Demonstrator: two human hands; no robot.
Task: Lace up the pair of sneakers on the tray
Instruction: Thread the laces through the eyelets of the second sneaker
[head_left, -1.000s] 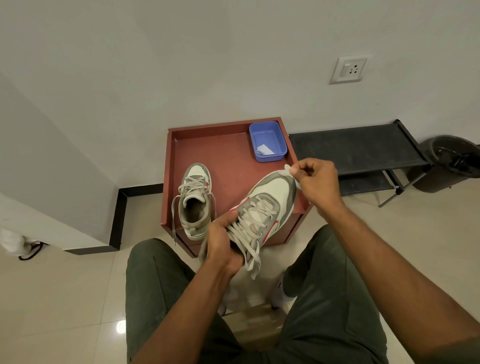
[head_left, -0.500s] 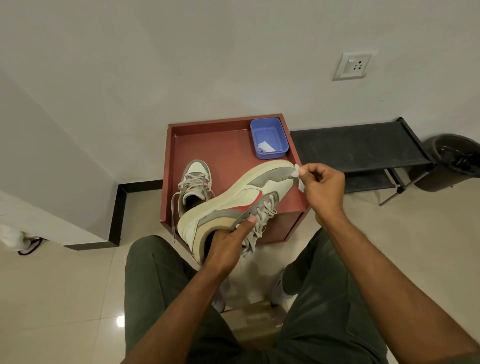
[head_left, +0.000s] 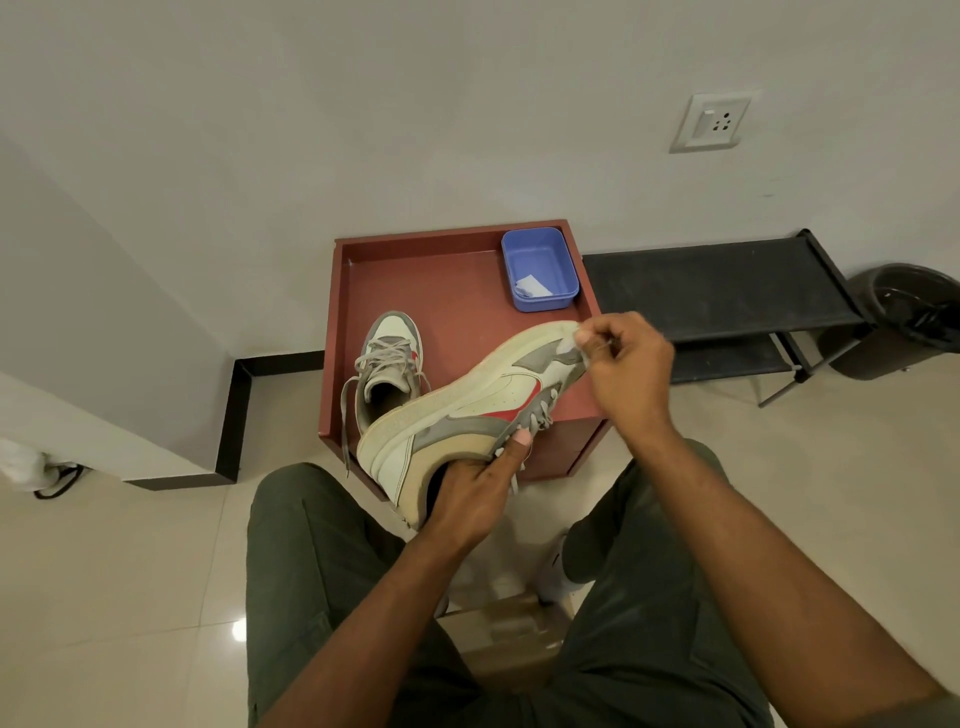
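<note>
A white, grey and red sneaker (head_left: 467, 410) is held tilted on its side above the front of the red-brown tray (head_left: 452, 291). My left hand (head_left: 467, 499) grips its heel and collar. My right hand (head_left: 623, 364) pinches a small white piece against the sneaker's toe. The second sneaker (head_left: 389, 364) stands upright on the tray's left part, toe pointing to the wall, with loose grey laces hanging over the tray's edge.
A blue plastic box (head_left: 540, 270) with a white scrap inside sits in the tray's back right corner. A black low rack (head_left: 727, 296) stands to the right, a dark bin (head_left: 914, 317) beyond it. My knees flank the tray's front; a wall rises behind.
The held sneaker has rolled from laces-up onto its side. My left hand moved from the tongue to the heel. My right hand stayed at the toe.
</note>
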